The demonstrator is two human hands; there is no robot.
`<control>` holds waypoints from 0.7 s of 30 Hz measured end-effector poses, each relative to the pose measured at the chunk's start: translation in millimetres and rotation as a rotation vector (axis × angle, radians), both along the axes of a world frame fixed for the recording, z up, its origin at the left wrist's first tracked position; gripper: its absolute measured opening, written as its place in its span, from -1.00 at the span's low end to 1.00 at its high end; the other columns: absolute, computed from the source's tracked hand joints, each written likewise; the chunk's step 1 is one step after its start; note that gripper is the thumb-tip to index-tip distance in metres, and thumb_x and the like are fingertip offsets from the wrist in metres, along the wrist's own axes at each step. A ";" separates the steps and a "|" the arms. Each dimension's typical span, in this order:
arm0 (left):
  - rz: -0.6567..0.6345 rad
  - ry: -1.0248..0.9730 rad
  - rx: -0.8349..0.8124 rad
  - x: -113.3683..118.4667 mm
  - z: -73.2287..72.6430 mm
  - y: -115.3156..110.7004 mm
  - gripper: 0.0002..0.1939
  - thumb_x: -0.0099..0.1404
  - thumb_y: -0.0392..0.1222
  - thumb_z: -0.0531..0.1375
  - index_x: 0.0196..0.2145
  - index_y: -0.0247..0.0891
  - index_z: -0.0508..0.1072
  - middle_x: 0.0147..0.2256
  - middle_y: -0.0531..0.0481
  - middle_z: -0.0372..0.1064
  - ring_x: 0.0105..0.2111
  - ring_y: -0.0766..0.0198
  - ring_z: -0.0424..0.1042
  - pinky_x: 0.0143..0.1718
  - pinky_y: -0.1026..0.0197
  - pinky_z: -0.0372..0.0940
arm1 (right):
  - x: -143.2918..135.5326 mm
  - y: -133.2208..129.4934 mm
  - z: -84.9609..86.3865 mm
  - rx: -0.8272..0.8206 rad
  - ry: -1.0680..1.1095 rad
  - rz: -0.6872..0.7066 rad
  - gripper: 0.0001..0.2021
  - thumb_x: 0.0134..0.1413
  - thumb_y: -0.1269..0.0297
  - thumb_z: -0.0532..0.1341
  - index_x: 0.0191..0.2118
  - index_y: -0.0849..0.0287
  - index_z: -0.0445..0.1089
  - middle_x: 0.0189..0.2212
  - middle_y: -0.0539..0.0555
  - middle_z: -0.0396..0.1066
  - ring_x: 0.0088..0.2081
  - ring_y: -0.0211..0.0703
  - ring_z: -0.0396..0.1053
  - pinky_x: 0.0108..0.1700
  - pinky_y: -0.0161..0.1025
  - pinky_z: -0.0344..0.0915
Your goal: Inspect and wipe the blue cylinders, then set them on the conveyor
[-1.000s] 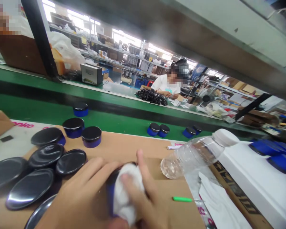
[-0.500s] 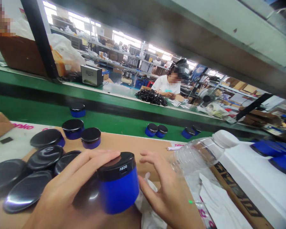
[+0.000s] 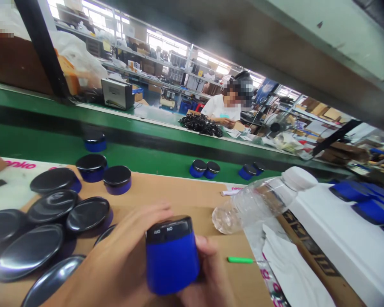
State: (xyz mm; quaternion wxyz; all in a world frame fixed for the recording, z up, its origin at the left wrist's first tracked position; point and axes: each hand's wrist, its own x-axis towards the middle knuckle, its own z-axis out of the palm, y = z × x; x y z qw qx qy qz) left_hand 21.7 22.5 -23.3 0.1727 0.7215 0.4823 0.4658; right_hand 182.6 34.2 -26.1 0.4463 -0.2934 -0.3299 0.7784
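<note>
A round blue device with a black top (image 3: 173,260) is held upright in front of me, its "ON" and "OFF" marks facing my way. My left hand (image 3: 115,256) lies over its left side and top, fingers closed against it. My right hand (image 3: 209,273) grips it from the right and below; the thumb presses the side, and the other fingers are mostly hidden behind it. Left of my hands, several similar black-topped devices (image 3: 88,214) stand close together on the brown cardboard (image 3: 166,192). A thin tool with a green handle (image 3: 240,259) lies to the right.
A clear plastic bottle (image 3: 262,198) lies on its side at the right, beside crumpled white paper (image 3: 291,264) and a white box (image 3: 342,238) bearing more blue devices (image 3: 371,204). Others stand on the green belt (image 3: 153,153). Across it sits a person (image 3: 222,108) by a black cable pile (image 3: 201,124).
The device has been turned: "DC5V" faced me before, "ON" and "OFF" do now. My right hand has moved from beside it onto it. The green-handled tool is uncovered.
</note>
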 end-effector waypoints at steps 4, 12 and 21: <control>0.045 -0.007 -0.089 -1.5 -4.4 -4.0 -0.54 0.28 0.14 0.23 0.13 0.32 0.34 0.09 0.32 0.51 0.03 0.17 0.56 0.09 0.28 0.39 | 0.8 -0.3 -1.3 0.033 -0.013 -0.013 -0.57 0.11 -0.12 0.23 -0.09 0.07 0.58 0.02 0.09 0.57 0.21 0.09 0.38 0.23 -0.04 0.33; 0.036 -0.040 -0.074 -12.0 11.0 3.2 -0.52 0.15 -0.03 0.34 0.04 0.29 0.45 -0.05 0.26 0.61 -0.11 0.17 0.63 -0.15 0.33 0.52 | 6.3 -1.1 -17.0 0.464 -0.459 -0.162 -0.03 -0.07 -0.38 0.30 0.42 -0.10 0.10 0.25 0.11 0.37 0.24 0.30 0.34 0.28 0.09 0.28; -0.358 -0.811 -0.782 -16.9 15.6 16.3 -0.28 -0.20 0.24 0.54 -0.06 -0.01 0.63 -0.09 -0.10 0.65 -0.05 -0.08 0.62 0.01 0.01 0.50 | 22.1 -0.6 -1.1 0.502 -0.785 -0.078 -0.04 -0.16 -0.23 0.44 0.35 0.10 0.26 -0.34 0.16 0.61 -0.42 0.07 0.48 -0.33 -0.07 0.48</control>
